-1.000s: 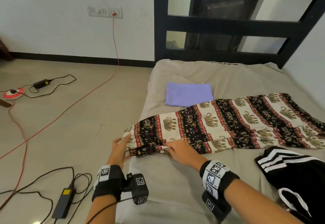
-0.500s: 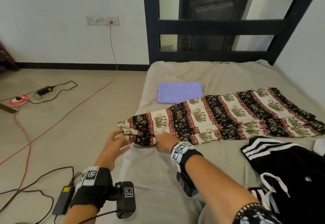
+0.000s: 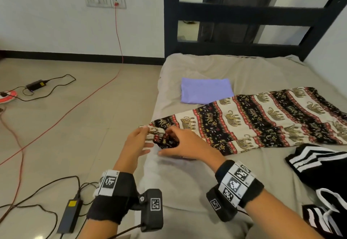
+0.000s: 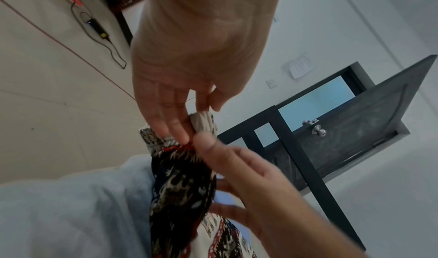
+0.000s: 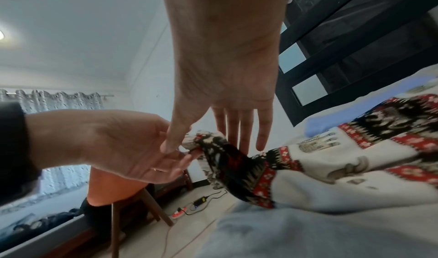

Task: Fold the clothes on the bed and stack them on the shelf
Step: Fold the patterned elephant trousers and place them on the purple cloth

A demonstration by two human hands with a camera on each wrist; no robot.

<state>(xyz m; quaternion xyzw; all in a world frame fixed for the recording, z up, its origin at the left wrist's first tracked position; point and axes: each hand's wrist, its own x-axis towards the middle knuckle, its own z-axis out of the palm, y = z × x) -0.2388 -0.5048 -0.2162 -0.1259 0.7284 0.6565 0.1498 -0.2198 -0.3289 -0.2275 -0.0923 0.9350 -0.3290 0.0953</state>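
Note:
Elephant-print trousers [image 3: 253, 122] in black, cream and red lie stretched across the bed, their cuff end at the bed's left edge. My left hand [image 3: 142, 135] pinches the pale cuff tip between thumb and forefinger, as the left wrist view shows at the left hand [image 4: 189, 116]. My right hand [image 3: 180, 143] arches over the bunched dark cuff [image 5: 222, 155] just beside it. The right thumb [image 4: 203, 140] presses the cloth against the fingers behind it. The cuff is raised a little off the sheet. No shelf is in view.
A folded lilac cloth [image 3: 206, 90] lies behind the trousers. A black garment with white stripes [image 3: 319, 173] is at the right. A black headboard [image 3: 253, 13] stands behind the bed. The floor at left holds a power adapter [image 3: 69, 214], cables and a red cord [image 3: 75, 107].
The right hand lay flat on the cuff with the left hand at its edge. Both hands now gather the cuff end and lift it off the sheet.

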